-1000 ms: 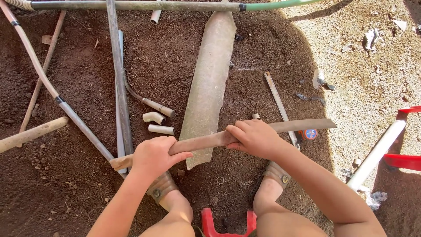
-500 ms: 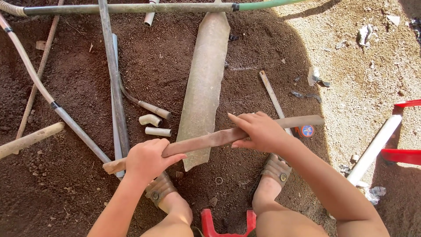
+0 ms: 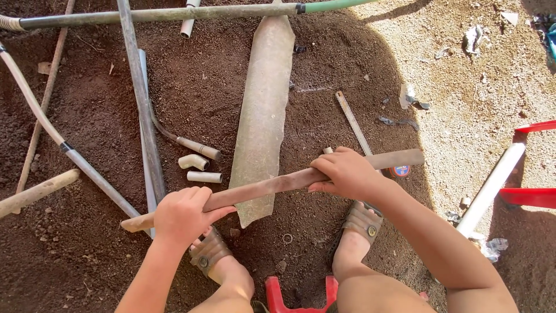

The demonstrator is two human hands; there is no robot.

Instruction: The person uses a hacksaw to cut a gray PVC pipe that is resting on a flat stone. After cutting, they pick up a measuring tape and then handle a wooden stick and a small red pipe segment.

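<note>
The ground is dark brown dirt (image 3: 87, 116), and it turns to pale sandy gravel (image 3: 463, 87) on the right. Lots of pipes and sticks lie about.

The person sits low with both feet in brown sandals. The left hand (image 3: 182, 215) is wrapped tight around the near end of a long brown pipe (image 3: 272, 185). The right hand (image 3: 344, 173) is closed around the same pipe farther along. The pipe is held up off the ground, slanting across the knees, just above the tip of a long grey curved sheet (image 3: 263, 110) that lies flat in the dirt.

What could go wrong? The pipe looks rough and dusty, so I think it could slip if the hands loosen. Then it could drop on the left sandal (image 3: 209, 252) or the right sandal (image 3: 362, 223), which sit right under it. If the pipe swings left, its end could bump the tall grey pole (image 3: 142, 110) beside it.

Small bits lie close by: a white pipe elbow (image 3: 193, 162) and a short white pipe piece (image 3: 204, 177) just left of the sheet. A thin metal strip (image 3: 353, 123) lies behind the right hand. A white tube (image 3: 491, 188) and red plastic bars (image 3: 536, 197) crowd the right side. The most open room is the bare dirt in front of the feet and the gravel far right.
</note>
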